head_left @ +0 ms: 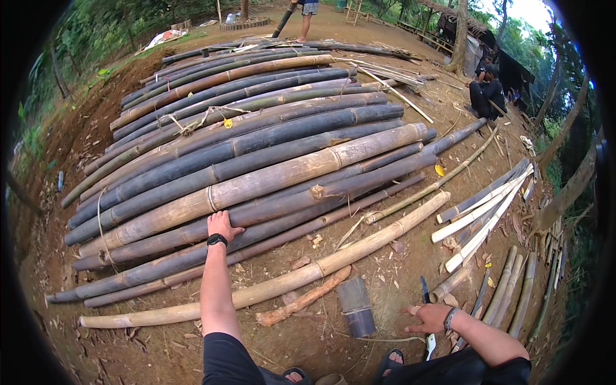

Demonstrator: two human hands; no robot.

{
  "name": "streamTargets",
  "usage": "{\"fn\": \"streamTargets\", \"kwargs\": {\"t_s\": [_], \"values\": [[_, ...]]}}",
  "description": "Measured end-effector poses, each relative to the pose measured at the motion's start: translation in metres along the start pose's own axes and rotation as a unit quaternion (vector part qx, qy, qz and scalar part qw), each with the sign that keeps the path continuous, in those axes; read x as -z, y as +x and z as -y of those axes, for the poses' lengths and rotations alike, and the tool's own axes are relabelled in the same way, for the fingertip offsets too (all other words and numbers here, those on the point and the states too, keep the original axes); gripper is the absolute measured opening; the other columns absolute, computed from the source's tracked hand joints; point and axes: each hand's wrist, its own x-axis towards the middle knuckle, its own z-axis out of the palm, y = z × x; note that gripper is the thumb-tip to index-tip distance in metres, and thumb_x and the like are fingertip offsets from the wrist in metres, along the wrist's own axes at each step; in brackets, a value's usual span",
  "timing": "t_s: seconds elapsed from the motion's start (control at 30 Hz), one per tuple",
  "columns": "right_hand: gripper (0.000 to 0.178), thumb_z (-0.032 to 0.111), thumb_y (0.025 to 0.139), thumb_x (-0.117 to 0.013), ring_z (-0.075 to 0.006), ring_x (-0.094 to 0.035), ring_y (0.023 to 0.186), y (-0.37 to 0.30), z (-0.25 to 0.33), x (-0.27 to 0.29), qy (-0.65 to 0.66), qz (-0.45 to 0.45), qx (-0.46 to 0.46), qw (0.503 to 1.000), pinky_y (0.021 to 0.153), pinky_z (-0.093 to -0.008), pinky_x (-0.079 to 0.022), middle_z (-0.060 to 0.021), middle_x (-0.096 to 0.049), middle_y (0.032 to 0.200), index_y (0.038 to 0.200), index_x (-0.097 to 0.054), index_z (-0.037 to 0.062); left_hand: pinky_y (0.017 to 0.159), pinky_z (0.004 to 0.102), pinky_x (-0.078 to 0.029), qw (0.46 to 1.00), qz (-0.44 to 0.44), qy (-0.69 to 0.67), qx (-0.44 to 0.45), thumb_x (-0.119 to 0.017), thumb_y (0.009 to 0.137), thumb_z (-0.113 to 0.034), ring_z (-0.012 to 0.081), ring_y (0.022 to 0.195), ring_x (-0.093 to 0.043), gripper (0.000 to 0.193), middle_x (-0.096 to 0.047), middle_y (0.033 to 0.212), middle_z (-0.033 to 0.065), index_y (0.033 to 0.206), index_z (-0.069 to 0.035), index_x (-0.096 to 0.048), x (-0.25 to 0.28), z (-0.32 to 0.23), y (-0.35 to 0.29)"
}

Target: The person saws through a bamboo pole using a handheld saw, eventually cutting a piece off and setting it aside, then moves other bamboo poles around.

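My left hand [222, 226], with a black watch at its wrist, lies on a dark bamboo pole [282, 208] at the near side of a large stack. Its thumb is spread, and the fingertips are partly out of sight. Over the ground at the right, my right hand [431, 318] has its fingers apart and holds nothing. Beneath or beside it lies a long narrow tool with a dark blade-like end [425, 290] and a white end [430, 347]; its middle is hidden. A short dark bamboo section [356, 307] lies left of that hand.
A long tan bamboo pole [333, 261] and a short branch [305, 298] lie before the stack. Pale split bamboo strips [491, 218] and cut lengths [504, 285] are at the right. Seated people [489, 93] are at the far right; another person [308, 19] stands behind the stack.
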Motion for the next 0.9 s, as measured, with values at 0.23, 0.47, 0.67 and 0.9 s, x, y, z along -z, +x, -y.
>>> {"fn": "streamTargets", "kwargs": {"t_s": [0.23, 0.47, 0.67, 0.9], "values": [[0.072, 0.055, 0.093, -0.056, -0.0435, -0.064, 0.105, -0.025, -0.027, -0.016, -0.001, -0.034, 0.017, 0.999, 0.094, -0.0477, -0.049, -0.0282, -0.068, 0.105, 0.146, -0.04, 0.0091, 0.103, 0.0526, -0.038, 0.998, -0.001, 0.043, -0.052, -0.08, 0.071, -0.055, 0.03, 0.116, -0.058, 0.069, -0.066, 0.117, 0.0132, 0.114, -0.005, -0.06, 0.035, -0.022, -0.007], [0.071, 0.055, 0.093, -0.056, -0.0436, -0.064, 0.103, -0.027, -0.025, 0.001, -0.038, -0.083, 0.029, 0.995, 0.091, -0.0473, -0.051, -0.0295, -0.067, 0.105, 0.143, -0.043, 0.0058, 0.101, 0.0517, -0.04, 0.999, -0.037, 0.014, -0.029, -0.084, 0.069, -0.047, 0.0323, 0.116, -0.058, 0.065, -0.066, 0.117, 0.0147, 0.112, -0.004, -0.061, 0.054, -0.012, -0.016], [0.074, 0.052, 0.089, -0.064, -0.0422, -0.062, 0.112, -0.042, -0.02, -0.005, 0.006, -0.085, -0.009, 0.996, 0.098, -0.0454, -0.049, -0.0267, -0.065, 0.117, 0.14, -0.047, 0.0019, 0.094, 0.0538, -0.046, 0.995, -0.009, -0.002, -0.098, -0.077, 0.074, -0.054, 0.0353, 0.106, -0.063, 0.057, -0.069, 0.11, 0.0159, 0.108, -0.011, -0.065, 0.048, -0.053, -0.008], [0.053, 0.042, 0.09, -0.068, -0.044, -0.065, 0.092, -0.001, -0.022, -0.016, -0.105, -0.058, -0.02, 0.992, 0.077, -0.0498, -0.051, -0.0266, -0.067, 0.097, 0.121, -0.058, 0.0002, 0.109, 0.0529, -0.034, 1.0, -0.008, 0.003, -0.01, -0.084, 0.065, -0.056, 0.0259, 0.12, -0.055, 0.078, -0.065, 0.122, 0.0098, 0.121, -0.006, -0.062, 0.01, -0.009, -0.024]]}}
